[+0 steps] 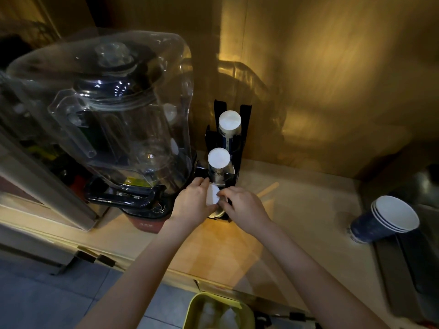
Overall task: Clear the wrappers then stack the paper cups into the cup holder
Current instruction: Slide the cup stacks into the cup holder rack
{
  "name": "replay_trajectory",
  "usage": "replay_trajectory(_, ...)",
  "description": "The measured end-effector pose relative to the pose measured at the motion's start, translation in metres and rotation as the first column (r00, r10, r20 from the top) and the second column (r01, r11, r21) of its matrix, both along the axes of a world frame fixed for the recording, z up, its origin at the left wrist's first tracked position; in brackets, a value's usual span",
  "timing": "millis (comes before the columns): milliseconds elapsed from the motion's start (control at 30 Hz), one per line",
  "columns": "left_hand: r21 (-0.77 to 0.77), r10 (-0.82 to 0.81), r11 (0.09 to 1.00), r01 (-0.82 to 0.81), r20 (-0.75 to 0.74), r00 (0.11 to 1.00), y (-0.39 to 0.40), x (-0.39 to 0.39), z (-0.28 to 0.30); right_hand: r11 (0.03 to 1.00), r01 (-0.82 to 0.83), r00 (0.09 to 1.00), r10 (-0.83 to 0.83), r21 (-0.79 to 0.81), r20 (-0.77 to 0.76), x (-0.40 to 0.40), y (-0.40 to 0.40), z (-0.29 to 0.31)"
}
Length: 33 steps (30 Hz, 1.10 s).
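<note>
A black cup holder (244, 119) stands on the counter against the wall. It has three slots in a row; the back slot holds an upturned stack of paper cups (229, 123) and the middle slot another upturned stack (218, 160). At the front slot both hands hold a third upturned paper cup (212, 194), white base up. My left hand (193, 201) grips its left side and my right hand (242, 207) its right side. Three nested dark blue paper cups (384, 219) lie tilted on the counter at the right. I see no wrapper on the counter.
A large blender under a clear cover (114, 110) stands just left of the holder. Wooden stir sticks (268, 189) lie behind my right hand. A yellow-green bin (202, 305) sits below the counter edge. A dark metal appliance (418, 257) is at the far right.
</note>
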<state>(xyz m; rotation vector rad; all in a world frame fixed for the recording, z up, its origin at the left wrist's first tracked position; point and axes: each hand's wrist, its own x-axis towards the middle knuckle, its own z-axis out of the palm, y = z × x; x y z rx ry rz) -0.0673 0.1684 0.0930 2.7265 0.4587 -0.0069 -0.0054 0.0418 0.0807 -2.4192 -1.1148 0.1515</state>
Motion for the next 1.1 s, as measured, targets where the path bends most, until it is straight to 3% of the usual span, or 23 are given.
replay_trajectory(100, 0.117, -0.052, 0.993, 0.034, 0.151, 0.987, -0.014, 0.007, 0.013, 0.997, -0.028, 0.982, 0.039, -0.066, 0.183, 0.010, -0.015, 0.012)
replay_trajectory(200, 0.230, -0.166, 0.969, 0.095, 0.315, 0.934, -0.032, 0.024, 0.019, 0.995, 0.084, 0.885, -0.051, -0.053, 0.462, 0.026, -0.039, 0.020)
replay_trajectory(333, 0.310, -0.324, 0.922, 0.233, 0.289, 0.901, -0.076, 0.057, 0.023, 0.968, 0.241, 0.843, -0.170, -0.075, 0.510, 0.050, -0.092, 0.033)
replay_trajectory(433, 0.344, -0.400, 0.887, 0.309, 0.235, 0.886, -0.118, 0.083, 0.013, 0.928, 0.371, 0.826, -0.310, -0.040, 0.470, 0.061, -0.144, 0.036)
replay_trajectory(600, 0.193, -0.518, 0.849, 0.492, 0.117, 0.847, -0.197, 0.121, -0.010, 0.758, 0.650, 0.720, -0.595, -0.048, 0.357, 0.070, -0.224, 0.017)
replay_trajectory(700, 0.129, -0.555, 0.829, 0.544, 0.066, 0.829, -0.249, 0.138, -0.022, 0.608, 0.791, 0.606, -0.758, -0.076, 0.241, 0.074, -0.260, 0.002)
replay_trajectory(800, 0.100, -0.516, 0.854, 0.511, 0.020, 0.857, -0.292, 0.150, -0.029, 0.432, 0.902, 0.431, -0.901, 0.010, 0.047, 0.076, -0.282, -0.008)
replay_trajectory(933, -0.019, -0.453, 0.891, 0.453, -0.005, 0.891, -0.319, 0.164, -0.038, 0.253, 0.967, 0.251, -0.955, 0.009, -0.160, 0.080, -0.297, -0.020)
replay_trajectory(1000, -0.094, -0.414, 0.907, 0.411, -0.018, 0.910, -0.324, 0.170, -0.041, 0.238, 0.970, 0.244, -0.947, 0.053, -0.209, 0.084, -0.302, -0.025)
replay_trajectory(1100, -0.184, -0.423, 0.894, 0.409, -0.048, 0.905, -0.327, 0.175, -0.046, 0.311, 0.940, 0.335, -0.917, 0.140, -0.218, 0.090, -0.310, -0.030)
